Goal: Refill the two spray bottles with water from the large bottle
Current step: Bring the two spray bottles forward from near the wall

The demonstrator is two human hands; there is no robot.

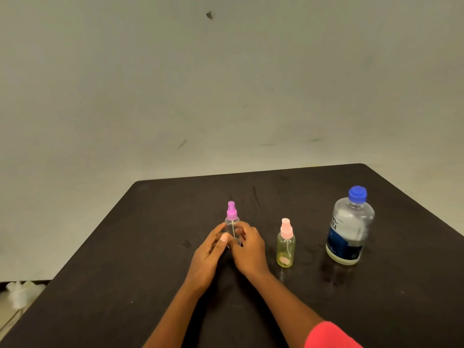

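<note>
A clear spray bottle with a purple nozzle (pixel 231 215) stands upright near the middle of the dark table (pixel 150 259). My left hand (pixel 209 252) and my right hand (pixel 247 247) both curl round its lower body, one on each side, hiding the base. To the right stands a yellowish spray bottle with a pink nozzle (pixel 286 244), untouched. Further right is the large water bottle (pixel 349 229) with a blue cap and a dark blue label, upright and capped.
The table's far edge meets a plain wall. Its left edge runs diagonally toward me, with a pale object on the floor (pixel 18 292) beyond it. A red sleeve (pixel 331 335) shows at the bottom right.
</note>
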